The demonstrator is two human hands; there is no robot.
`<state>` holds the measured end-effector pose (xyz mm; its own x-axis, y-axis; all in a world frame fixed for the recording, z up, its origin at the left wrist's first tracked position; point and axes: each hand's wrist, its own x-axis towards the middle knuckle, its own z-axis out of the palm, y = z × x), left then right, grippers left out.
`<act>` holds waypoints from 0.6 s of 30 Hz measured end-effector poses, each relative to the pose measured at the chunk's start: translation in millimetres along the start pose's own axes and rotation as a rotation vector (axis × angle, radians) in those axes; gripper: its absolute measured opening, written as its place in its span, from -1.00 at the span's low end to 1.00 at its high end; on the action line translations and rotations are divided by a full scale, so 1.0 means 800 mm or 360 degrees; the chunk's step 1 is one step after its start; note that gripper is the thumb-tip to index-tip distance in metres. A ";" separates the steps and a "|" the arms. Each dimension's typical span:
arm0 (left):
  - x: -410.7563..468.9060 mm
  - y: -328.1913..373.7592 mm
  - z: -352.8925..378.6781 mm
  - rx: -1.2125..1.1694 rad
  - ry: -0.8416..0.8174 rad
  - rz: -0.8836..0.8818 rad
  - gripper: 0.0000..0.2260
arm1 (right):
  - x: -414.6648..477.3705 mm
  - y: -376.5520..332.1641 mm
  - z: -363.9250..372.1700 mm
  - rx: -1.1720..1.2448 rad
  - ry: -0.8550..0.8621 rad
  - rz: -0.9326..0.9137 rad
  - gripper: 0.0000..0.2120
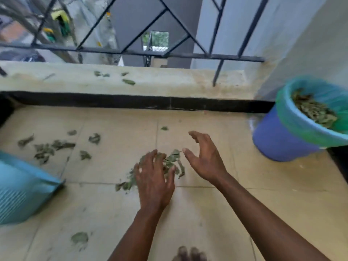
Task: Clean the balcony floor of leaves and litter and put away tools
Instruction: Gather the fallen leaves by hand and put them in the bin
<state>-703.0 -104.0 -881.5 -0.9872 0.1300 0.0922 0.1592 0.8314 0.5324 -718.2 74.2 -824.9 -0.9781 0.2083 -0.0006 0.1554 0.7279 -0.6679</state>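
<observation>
A small heap of dry green leaves [174,161] lies on the tiled balcony floor [207,213] in the middle of the view. My left hand [153,178] rests palm down on the heap's left part, fingers spread. My right hand [204,157] hovers just right of the heap, fingers apart and curved, holding nothing. A blue bucket [278,140] lined with a green bag stands at the right, partly filled with leaves [314,110]. More loose leaves [49,149] are scattered on the floor to the left.
A light blue ribbed plastic thing [20,193], perhaps a dustpan, sits at the left edge. A low concrete ledge [169,80] with a few leaves and a metal railing [131,51] bounds the far side. My toes [190,255] show at the bottom.
</observation>
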 end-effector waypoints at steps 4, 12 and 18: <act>-0.027 -0.079 -0.017 0.0280 0.0023 -0.0205 -0.43 | -0.019 0.048 0.038 -0.0317 0.0059 0.0195 -0.35; -0.015 -0.146 -0.015 0.0511 -0.0192 -0.0135 -0.27 | -0.062 0.114 0.077 -0.0704 0.0170 0.0859 -0.04; -0.020 -0.145 -0.015 0.0412 -0.0147 -0.0168 -0.31 | -0.043 0.039 0.134 -0.0647 -0.0535 -0.0371 -0.10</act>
<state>-705.5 -209.2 -934.5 -0.9966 0.0742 -0.0353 0.0602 0.9516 0.3013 -694.3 20.1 -925.4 -0.9729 -0.1584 -0.1685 -0.0936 0.9360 -0.3392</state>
